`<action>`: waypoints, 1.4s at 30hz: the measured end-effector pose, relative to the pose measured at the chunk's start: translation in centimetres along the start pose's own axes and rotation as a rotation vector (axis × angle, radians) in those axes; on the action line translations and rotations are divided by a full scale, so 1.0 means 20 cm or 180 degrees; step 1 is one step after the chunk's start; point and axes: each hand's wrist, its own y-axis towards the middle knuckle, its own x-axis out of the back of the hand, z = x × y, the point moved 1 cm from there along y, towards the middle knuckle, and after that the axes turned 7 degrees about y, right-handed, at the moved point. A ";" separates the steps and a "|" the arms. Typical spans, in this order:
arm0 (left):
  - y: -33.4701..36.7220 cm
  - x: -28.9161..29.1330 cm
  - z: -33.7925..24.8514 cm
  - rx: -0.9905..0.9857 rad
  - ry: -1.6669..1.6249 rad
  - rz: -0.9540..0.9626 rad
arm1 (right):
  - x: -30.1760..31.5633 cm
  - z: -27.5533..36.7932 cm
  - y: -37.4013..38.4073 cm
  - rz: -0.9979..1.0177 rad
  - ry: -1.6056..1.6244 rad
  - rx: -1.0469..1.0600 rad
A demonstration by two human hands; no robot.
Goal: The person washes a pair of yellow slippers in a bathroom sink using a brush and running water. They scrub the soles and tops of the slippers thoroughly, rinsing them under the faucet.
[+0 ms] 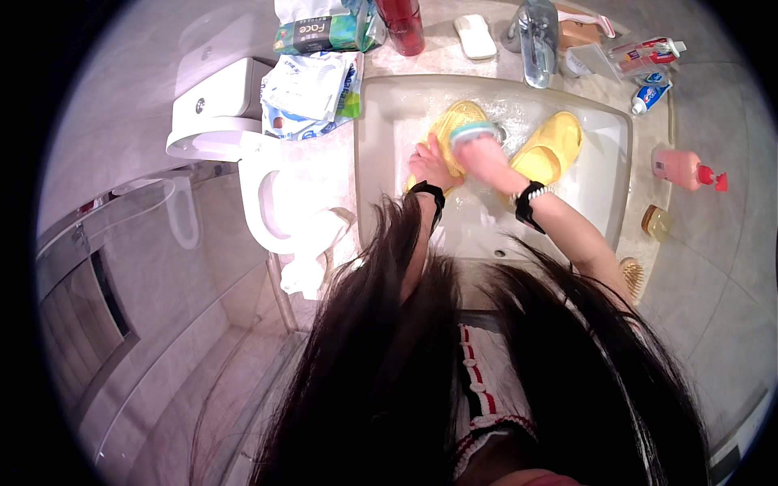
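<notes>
In the white sink (587,206) lie two yellow rubber clogs. My left hand (431,164) is closed on the near part of the left clog (460,116), its fingers lying along the side. My right hand (484,159) grips a scrub brush (473,130) with a teal and white body, held against or just over the same clog; its bristles are hidden. The right clog (557,142) lies tilted beside my right wrist, untouched by my fingers. Water runs near the drain (500,134) between the clogs.
Wipes packs (308,93), a red bottle (403,28), white soap (475,37) and a clear bottle (538,44) line the far counter. On the right are toothpaste (651,95), a pink pump bottle (679,168) and a wooden hairbrush (632,275). A toilet (259,202) stands left.
</notes>
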 end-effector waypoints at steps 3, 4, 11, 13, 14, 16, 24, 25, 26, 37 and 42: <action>0.01 0.01 0.01 -0.0021 -0.0044 0.0184 | 0.01 -0.01 -0.02 0.0242 -0.0333 0.0902; 0.01 0.01 0.01 -0.0016 0.0001 0.0223 | 0.02 -0.08 0.02 0.0090 -0.0156 0.0599; 0.01 -0.01 -0.02 0.0041 0.0271 0.0258 | 0.03 -0.08 0.16 -0.0300 0.0178 0.0224; 0.01 0.00 -0.01 0.0011 0.0134 0.0196 | 0.05 0.00 0.10 -0.0182 -0.0315 0.0819; 0.01 0.00 0.00 -0.0007 0.0121 0.0164 | 0.05 0.04 0.08 -0.0125 -0.0539 0.1117; 0.01 0.00 0.00 -0.0049 0.0096 0.0099 | 0.03 -0.03 0.13 -0.0500 0.0270 0.0454; 0.01 0.00 -0.02 0.0115 0.0152 0.0205 | 0.00 -0.02 0.14 -0.0033 -0.0209 0.0798; 0.00 0.00 -0.02 0.0106 0.0139 0.0246 | -0.02 -0.08 0.17 -0.0400 0.0214 0.0438; 0.00 0.01 -0.02 0.0096 0.0118 0.0253 | -0.02 -0.09 0.18 -0.0505 0.0271 0.0209; -0.02 0.03 -0.02 0.0101 0.0162 0.0205 | 0.05 -0.12 0.17 -0.0458 0.0788 -0.0454; -0.06 0.05 -0.04 0.0110 0.0340 0.0270 | 0.09 -0.12 0.18 -0.1304 0.1538 -0.1468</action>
